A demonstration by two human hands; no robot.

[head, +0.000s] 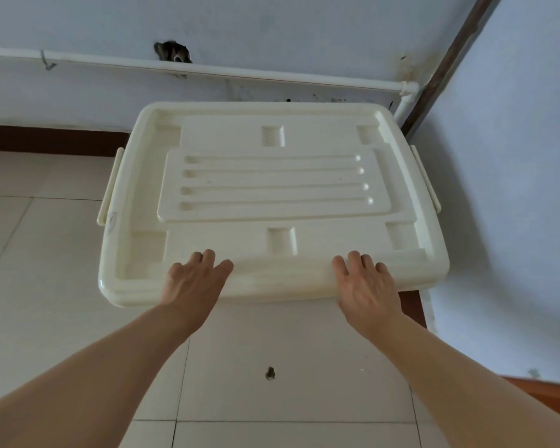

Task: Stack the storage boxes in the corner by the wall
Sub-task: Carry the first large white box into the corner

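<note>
Storage box (272, 202), cream, lid on, sits in corner w/ far edge near wall. Our left hand (193, 279) & right hand (367, 282) lie flat, fingers spread, on near rim, gripping nothing. Uneven push could skew it vs wall pipe (207, 71).
</note>
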